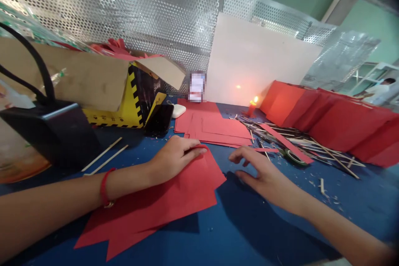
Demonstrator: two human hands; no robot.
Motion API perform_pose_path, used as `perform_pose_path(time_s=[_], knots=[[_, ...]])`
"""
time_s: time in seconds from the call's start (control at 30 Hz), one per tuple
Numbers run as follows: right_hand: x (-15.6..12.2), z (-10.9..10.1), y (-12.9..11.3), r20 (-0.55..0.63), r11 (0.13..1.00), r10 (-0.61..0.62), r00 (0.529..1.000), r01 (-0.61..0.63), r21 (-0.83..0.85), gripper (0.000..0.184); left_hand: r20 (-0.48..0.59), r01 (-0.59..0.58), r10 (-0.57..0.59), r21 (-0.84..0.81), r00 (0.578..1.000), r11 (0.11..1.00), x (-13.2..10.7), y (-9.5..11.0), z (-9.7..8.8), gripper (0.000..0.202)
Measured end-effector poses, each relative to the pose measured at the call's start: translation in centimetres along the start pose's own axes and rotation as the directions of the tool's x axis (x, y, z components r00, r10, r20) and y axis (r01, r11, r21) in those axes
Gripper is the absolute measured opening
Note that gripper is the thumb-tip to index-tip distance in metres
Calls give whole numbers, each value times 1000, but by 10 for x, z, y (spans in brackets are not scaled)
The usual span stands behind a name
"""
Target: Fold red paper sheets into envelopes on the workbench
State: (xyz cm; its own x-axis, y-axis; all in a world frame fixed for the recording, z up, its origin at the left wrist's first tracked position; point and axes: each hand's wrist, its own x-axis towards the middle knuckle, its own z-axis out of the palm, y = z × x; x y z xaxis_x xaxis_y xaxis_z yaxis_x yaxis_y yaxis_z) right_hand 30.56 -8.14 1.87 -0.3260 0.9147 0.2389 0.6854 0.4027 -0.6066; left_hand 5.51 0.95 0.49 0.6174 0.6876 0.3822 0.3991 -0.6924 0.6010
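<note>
My left hand (174, 160), with a red band at the wrist, pinches the curled far edge of a red paper sheet (187, 193). The sheet lies over other red paper on the blue table, and its near end has pointed corners. To the right of the paper, my right hand (260, 172) hovers just above the table, fingers curved and thumb apart, with nothing visible between them. Beyond both hands is a stack of red paper sheets (226, 131). A narrow red strip (285, 143) lies across thin wooden sticks (330, 149), beside a roll of green tape (294, 157).
A lit red candle (252, 108) burns near a row of standing red paper pieces (339, 122). At left are a black box-shaped device (52, 133), a yellow-and-black carton (115, 116) and a dark phone (159, 120). A lit phone (196, 87) stands at the back.
</note>
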Motion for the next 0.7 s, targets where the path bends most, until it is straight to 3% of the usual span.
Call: perform_pose_path(time_s=[0.1,0.2,0.53,0.7], knots=[[7,8,-21,112,993,37,993,-50,109,13,9,-20,20,11,1000,1000,-2,2,0,37],[13,11,-30,150,981,69,986,-94,169,12,10,-36,36,23,999,999,-2,5,-1,36],[12,5,-23,132,970,128,983,-152,189,14,42,-59,58,27,997,998,-2,6,-4,35],[14,8,-26,178,967,102,979,-140,215,13,39,-68,67,29,997,997,-1,7,-2,37]])
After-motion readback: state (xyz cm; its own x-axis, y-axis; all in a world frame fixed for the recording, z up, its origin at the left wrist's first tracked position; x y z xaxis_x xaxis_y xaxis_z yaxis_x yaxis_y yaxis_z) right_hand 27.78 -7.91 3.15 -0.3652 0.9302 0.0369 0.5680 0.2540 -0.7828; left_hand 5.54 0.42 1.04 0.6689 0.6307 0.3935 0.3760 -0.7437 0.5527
